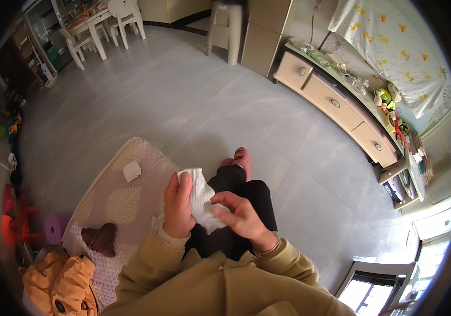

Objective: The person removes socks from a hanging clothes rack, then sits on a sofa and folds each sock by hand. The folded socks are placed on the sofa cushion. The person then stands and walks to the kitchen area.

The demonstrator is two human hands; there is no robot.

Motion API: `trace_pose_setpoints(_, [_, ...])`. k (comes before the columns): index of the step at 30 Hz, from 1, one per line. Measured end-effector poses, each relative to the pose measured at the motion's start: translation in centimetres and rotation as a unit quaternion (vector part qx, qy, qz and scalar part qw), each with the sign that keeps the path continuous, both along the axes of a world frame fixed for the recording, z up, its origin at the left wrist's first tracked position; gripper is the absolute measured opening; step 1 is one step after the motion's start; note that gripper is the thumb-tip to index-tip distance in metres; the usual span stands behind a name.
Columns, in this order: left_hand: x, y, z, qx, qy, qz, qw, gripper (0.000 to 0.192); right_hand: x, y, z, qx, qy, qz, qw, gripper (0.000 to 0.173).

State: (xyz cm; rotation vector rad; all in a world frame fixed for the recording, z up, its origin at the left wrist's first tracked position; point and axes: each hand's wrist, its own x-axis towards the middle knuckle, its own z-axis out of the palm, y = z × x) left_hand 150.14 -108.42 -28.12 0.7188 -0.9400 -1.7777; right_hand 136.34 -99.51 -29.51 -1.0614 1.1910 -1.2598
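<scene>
A white ribbed cloth (198, 193), perhaps a sock, is held up in front of my lap. My left hand (180, 205) grips its left side, thumb laid over the top part. At its lower right edge, the thumb and fingers of my right hand (245, 221) pinch the fabric. Part of the cloth is hidden behind my fingers. On the quilted seat cover (122, 201) to my left lie a small white folded cloth (132, 170) and a dark brown bundled fabric piece (101, 239).
An orange jacket (61, 282) is heaped at lower left, near a purple roll (53, 229) and red objects (12, 217). A long drawer cabinet (334, 102) with toys on top stands right. White chairs (124, 17) and stacked stools (225, 31) are at the far side.
</scene>
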Motion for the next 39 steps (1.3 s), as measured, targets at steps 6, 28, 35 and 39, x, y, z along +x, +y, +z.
trace_pose_setpoints(6, [-0.1, 0.4, -0.9, 0.026, 0.106, -0.039, 0.993, 0.036, 0.9, -0.9, -1.0, -0.047, -0.184, -0.112, 0.975, 0.011])
trace_pose_setpoints(28, [0.3, 1.0, -3.3, 0.033, -0.006, -0.004, 0.999, 0.027, 2.2, -1.4, -4.2, -0.025, -0.151, -0.031, 0.988, 0.03])
trace_pose_setpoints(35, [0.1, 2.9, -5.2, 0.044, -0.114, -0.019, 0.992, 0.03, 2.9, -1.6, -5.0, -0.024, -0.07, -0.175, 0.982, 0.018])
trace_pose_setpoints(39, [0.7, 1.8, -6.1, -0.007, -0.082, 0.023, 0.996, 0.026, 2.1, -1.9, -4.7, 0.004, -0.112, -0.194, 0.975, 0.02])
